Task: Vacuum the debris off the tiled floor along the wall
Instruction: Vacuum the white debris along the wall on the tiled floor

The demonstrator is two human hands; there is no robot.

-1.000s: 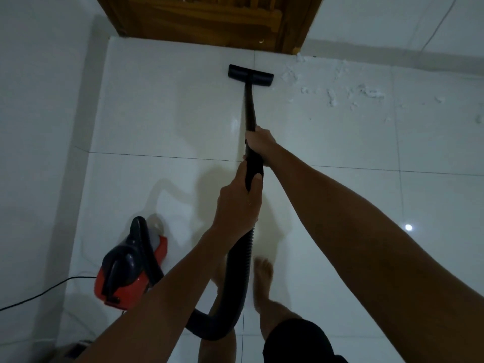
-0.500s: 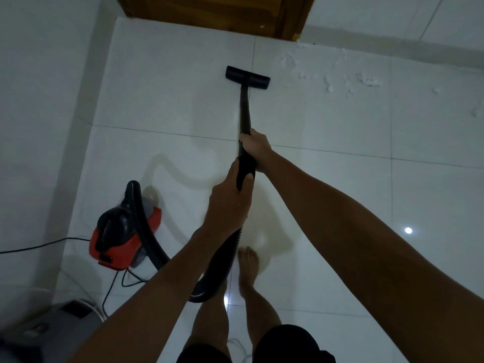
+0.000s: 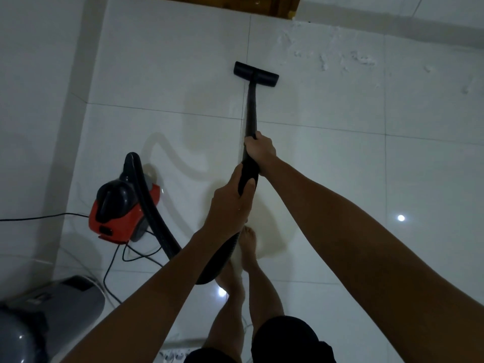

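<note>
Both hands, the right hand (image 3: 259,150) ahead of the left hand (image 3: 230,205), are gripping the black vacuum wand (image 3: 251,111), whose floor nozzle (image 3: 255,74) is sitting left of white debris (image 3: 337,57) lying uncollected along the far wall (image 3: 392,11).

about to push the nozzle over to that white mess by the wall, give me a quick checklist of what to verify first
1. Grip on the wand: left hand and right hand both wrap it. Ok.
2. Floor nozzle flat on the tiles: looks seated. Ok.
3. Nozzle on the debris: the white scraps lie to its right, nearer the wall, untouched. Not ok.
4. Hose slack: it curves loosely from the red canister up to the hands. Ok.
5. Power cord clear of the feet: it loops beside the canister, close to the bare foot. Cannot tell.
6. Suction running: cannot tell.
</note>
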